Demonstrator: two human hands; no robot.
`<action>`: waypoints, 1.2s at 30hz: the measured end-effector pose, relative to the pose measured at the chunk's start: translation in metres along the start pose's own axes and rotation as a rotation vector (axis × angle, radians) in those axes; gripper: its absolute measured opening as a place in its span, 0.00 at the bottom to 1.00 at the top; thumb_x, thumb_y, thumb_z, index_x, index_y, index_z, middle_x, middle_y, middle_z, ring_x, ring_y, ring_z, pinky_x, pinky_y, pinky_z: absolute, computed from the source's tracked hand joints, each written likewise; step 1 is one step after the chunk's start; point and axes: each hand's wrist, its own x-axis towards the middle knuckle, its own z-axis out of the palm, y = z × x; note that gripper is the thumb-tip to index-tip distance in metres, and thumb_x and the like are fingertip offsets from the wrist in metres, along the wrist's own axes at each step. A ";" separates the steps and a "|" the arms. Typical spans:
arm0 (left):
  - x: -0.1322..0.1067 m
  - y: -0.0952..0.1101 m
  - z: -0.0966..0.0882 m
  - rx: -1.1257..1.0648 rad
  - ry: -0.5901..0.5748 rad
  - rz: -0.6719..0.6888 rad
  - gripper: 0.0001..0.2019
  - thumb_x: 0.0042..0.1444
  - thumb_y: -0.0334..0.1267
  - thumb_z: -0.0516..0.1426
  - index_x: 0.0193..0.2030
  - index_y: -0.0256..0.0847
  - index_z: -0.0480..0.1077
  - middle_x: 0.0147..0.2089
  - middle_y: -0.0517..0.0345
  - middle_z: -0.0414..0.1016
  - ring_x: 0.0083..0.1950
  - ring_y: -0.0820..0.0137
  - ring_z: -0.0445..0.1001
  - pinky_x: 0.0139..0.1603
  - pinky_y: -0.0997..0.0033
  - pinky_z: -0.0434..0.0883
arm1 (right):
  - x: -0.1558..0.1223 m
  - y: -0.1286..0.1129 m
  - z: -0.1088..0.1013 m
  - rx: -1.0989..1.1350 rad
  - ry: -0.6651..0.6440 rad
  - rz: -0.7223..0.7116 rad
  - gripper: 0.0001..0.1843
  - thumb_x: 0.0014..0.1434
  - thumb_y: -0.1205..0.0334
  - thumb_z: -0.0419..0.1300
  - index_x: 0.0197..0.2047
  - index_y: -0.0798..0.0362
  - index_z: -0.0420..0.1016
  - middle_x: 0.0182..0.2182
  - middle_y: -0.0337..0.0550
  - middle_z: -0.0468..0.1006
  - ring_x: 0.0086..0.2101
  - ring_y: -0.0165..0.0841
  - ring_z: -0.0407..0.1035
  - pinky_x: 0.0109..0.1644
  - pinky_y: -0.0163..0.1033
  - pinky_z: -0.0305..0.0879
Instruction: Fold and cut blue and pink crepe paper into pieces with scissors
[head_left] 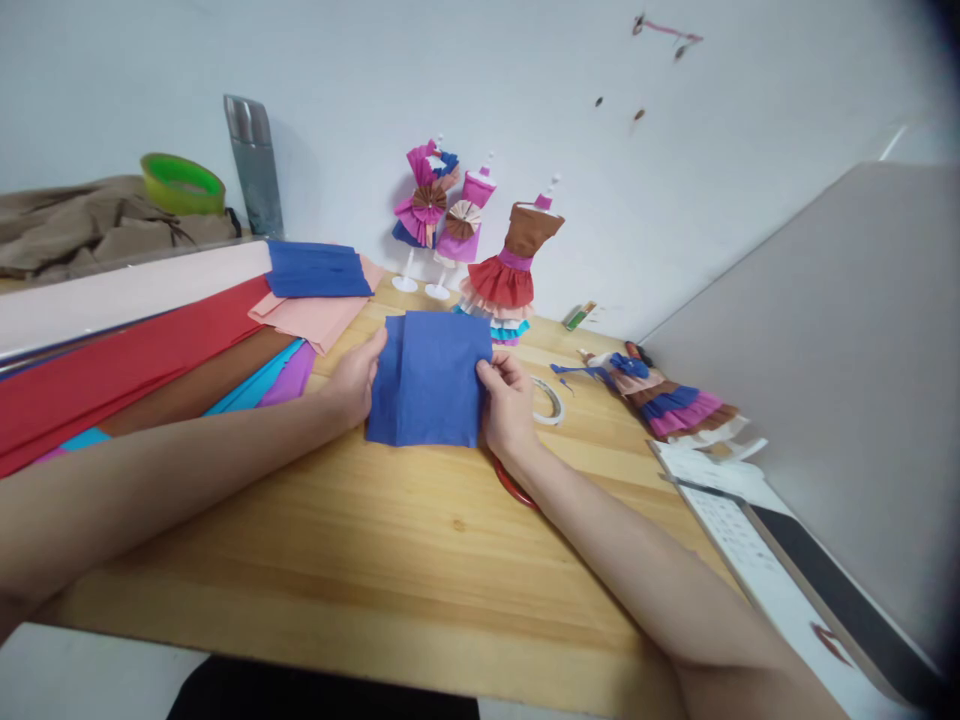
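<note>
I hold a folded sheet of blue crepe paper (429,380) upright over the wooden table (360,540). My left hand (354,382) pinches its left edge, thumb on the front. My right hand (507,400) grips its right edge, fingers closed on the paper. A vertical crease runs down the sheet near its left side. Under my right wrist lies a red ring-shaped handle (512,484), partly hidden.
Long rolls of crepe paper (127,350) in pink, red, brown, cyan and purple lie at left, with blue and peach sheets (319,285) on top. Three paper dresses on stands (480,240) stand by the wall. A tape roll (551,398), another paper dress (675,405) and a board (795,560) lie right.
</note>
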 end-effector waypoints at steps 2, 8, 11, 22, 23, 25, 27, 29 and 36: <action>0.000 0.002 0.002 -0.012 0.018 -0.026 0.14 0.64 0.41 0.55 0.50 0.38 0.76 0.46 0.51 0.83 0.56 0.61 0.78 0.60 0.61 0.71 | 0.001 0.004 -0.001 -0.013 -0.001 -0.004 0.12 0.45 0.55 0.66 0.29 0.50 0.67 0.23 0.32 0.67 0.25 0.29 0.58 0.33 0.36 0.58; -0.004 0.003 0.004 0.063 0.024 -0.043 0.12 0.65 0.33 0.52 0.44 0.35 0.76 0.39 0.50 0.84 0.49 0.60 0.81 0.57 0.58 0.73 | 0.005 0.016 -0.008 -0.175 -0.104 0.065 0.21 0.44 0.60 0.64 0.44 0.48 0.69 0.35 0.39 0.74 0.33 0.34 0.68 0.42 0.43 0.66; -0.004 0.007 0.002 0.117 -0.053 -0.060 0.12 0.64 0.35 0.53 0.43 0.35 0.77 0.39 0.49 0.83 0.43 0.61 0.81 0.52 0.59 0.75 | 0.003 0.015 -0.008 -0.283 -0.158 0.002 0.25 0.46 0.62 0.62 0.50 0.48 0.67 0.49 0.48 0.75 0.42 0.39 0.72 0.49 0.49 0.68; -0.012 0.022 0.000 0.452 -0.505 -0.325 0.13 0.45 0.40 0.70 0.36 0.35 0.79 0.31 0.54 0.80 0.28 0.71 0.75 0.33 0.72 0.71 | 0.001 -0.043 -0.007 -0.665 -0.625 -0.574 0.26 0.58 0.58 0.64 0.60 0.41 0.67 0.68 0.49 0.58 0.66 0.48 0.56 0.62 0.60 0.62; -0.014 0.021 0.001 0.479 -0.521 -0.358 0.13 0.44 0.39 0.70 0.36 0.35 0.79 0.30 0.55 0.80 0.27 0.72 0.74 0.33 0.72 0.70 | 0.001 -0.045 -0.007 -0.672 -0.646 -0.571 0.25 0.58 0.58 0.64 0.59 0.42 0.68 0.69 0.50 0.58 0.66 0.48 0.56 0.62 0.60 0.62; -0.018 0.018 0.003 0.529 -0.558 -0.417 0.13 0.43 0.38 0.70 0.34 0.34 0.79 0.28 0.56 0.79 0.26 0.73 0.73 0.31 0.74 0.68 | 0.001 -0.046 -0.006 -0.653 -0.683 -0.542 0.22 0.57 0.59 0.64 0.56 0.44 0.71 0.68 0.50 0.60 0.65 0.48 0.57 0.63 0.60 0.61; -0.021 0.016 0.003 0.575 -0.581 -0.449 0.12 0.42 0.39 0.70 0.31 0.34 0.78 0.27 0.57 0.77 0.25 0.74 0.71 0.28 0.75 0.66 | 0.002 -0.044 -0.006 -0.613 -0.728 -0.482 0.14 0.56 0.61 0.65 0.47 0.47 0.76 0.64 0.51 0.67 0.63 0.48 0.62 0.64 0.59 0.59; -0.021 0.014 0.002 0.612 -0.576 -0.442 0.12 0.42 0.41 0.70 0.30 0.35 0.77 0.26 0.58 0.76 0.24 0.75 0.69 0.26 0.75 0.63 | 0.003 -0.041 -0.005 -0.550 -0.742 -0.393 0.05 0.54 0.64 0.65 0.36 0.49 0.77 0.56 0.50 0.75 0.58 0.46 0.68 0.63 0.58 0.58; -0.010 0.019 0.005 0.672 -0.393 0.026 0.13 0.59 0.46 0.58 0.36 0.42 0.82 0.38 0.55 0.82 0.40 0.63 0.76 0.40 0.68 0.69 | 0.013 -0.034 -0.004 -0.257 -0.421 -0.088 0.03 0.47 0.63 0.66 0.27 0.49 0.76 0.28 0.39 0.79 0.33 0.36 0.73 0.41 0.44 0.68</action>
